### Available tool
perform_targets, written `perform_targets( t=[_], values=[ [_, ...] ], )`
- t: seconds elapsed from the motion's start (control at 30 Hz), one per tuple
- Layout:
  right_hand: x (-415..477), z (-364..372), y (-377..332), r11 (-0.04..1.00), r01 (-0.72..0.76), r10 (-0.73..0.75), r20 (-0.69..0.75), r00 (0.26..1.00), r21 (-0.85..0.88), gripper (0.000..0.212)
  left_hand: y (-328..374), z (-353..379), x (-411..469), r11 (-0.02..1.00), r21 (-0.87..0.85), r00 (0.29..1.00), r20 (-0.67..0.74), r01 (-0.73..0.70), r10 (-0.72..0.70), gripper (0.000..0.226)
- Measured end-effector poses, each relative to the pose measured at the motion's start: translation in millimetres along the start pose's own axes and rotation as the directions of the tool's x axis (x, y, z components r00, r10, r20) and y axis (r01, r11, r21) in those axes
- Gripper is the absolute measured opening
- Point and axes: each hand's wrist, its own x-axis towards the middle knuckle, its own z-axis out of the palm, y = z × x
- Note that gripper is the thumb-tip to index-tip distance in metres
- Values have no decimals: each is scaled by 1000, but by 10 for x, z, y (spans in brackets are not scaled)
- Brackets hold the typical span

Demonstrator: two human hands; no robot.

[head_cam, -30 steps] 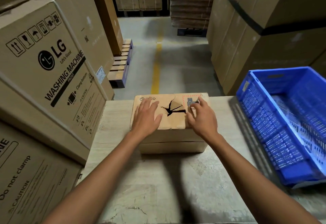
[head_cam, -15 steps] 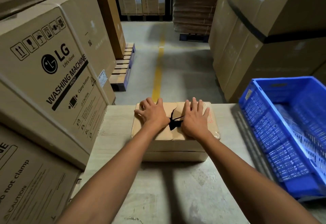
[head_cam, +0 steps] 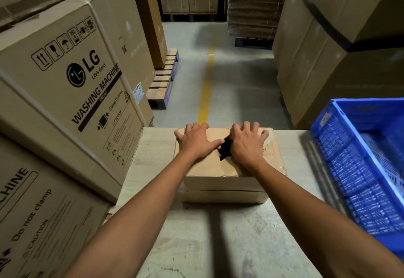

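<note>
From the head camera, a flat cardboard box (head_cam: 218, 168) lay on a pale, scuffed table (head_cam: 153, 146), towards its far edge and roughly midway across it. Both bare forearms reached out over the table to it. The left hand (head_cam: 196, 141) rested palm down on the left part of the box top, its fingers close together and bent over the far edge. The right hand (head_cam: 247, 143) lay on the right part of the top, fingers spread apart and likewise hooked over the far edge, knuckles slightly raised. Between the two hands showed a ragged black tear (head_cam: 225, 151) in the box top, with both hands touching its sides. A red dashed mark (head_cam: 271, 148) was printed on the top just right of the right hand. A blue plastic crate (head_cam: 341, 146) stood on the right side of the table, near the box but apart from it. On the left, large washing machine cartons (head_cam: 76, 81) were stacked right beside the table. Beyond the table a yellow line (head_cam: 205, 89) ran along the concrete floor, with a wooden pallet (head_cam: 162, 81) to its left and tall brown cartons (head_cam: 328, 59) to its right.
</note>
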Motion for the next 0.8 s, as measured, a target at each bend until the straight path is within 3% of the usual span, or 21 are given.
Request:
perform_targets(
  t=[0.07, 0.17, 0.27, 0.33, 0.47, 0.63, 0.7, 0.8],
  values=[
    [28, 7, 40, 998, 14, -14, -1, 1000, 67, 45, -46, -10, 3, 999, -15, 1000, 7, -30, 31, 79],
    [2, -75, 169, 970, 63, -85, 88, 992, 233, 71, -220, -68, -16, 988, -115, 987, 108, -106, 118, 89],
    [-158, -117, 276, 969, 188, -217, 192, 957, 159, 104, -360, -110, -76, 979, -133, 971, 166, -153, 174, 98],
    [-247, -85, 279, 976, 200, -215, 236, 948, 84, 113, -332, -92, -79, 983, -71, 966, 187, -167, 178, 99],
    [-226, -96, 142, 985, 163, -170, 280, 945, 49, 107, -140, -52, -148, 993, 31, 979, 174, -116, 109, 97],
    [-435, -135, 300, 967, 196, -222, 167, 961, 162, 86, 27, 105, -466, 996, 65, 997, -57, 59, -55, 93],
    [-638, -100, 321, 974, 189, -204, 115, 972, 128, 79, 19, 121, -561, 993, 26, 992, -49, 116, -115, 94],
    [-847, -34, 289, 988, 130, -136, 70, 988, 87, 78, -60, 110, -610, 999, 38, 1000, 18, 23, -24, 94]
  ],
)
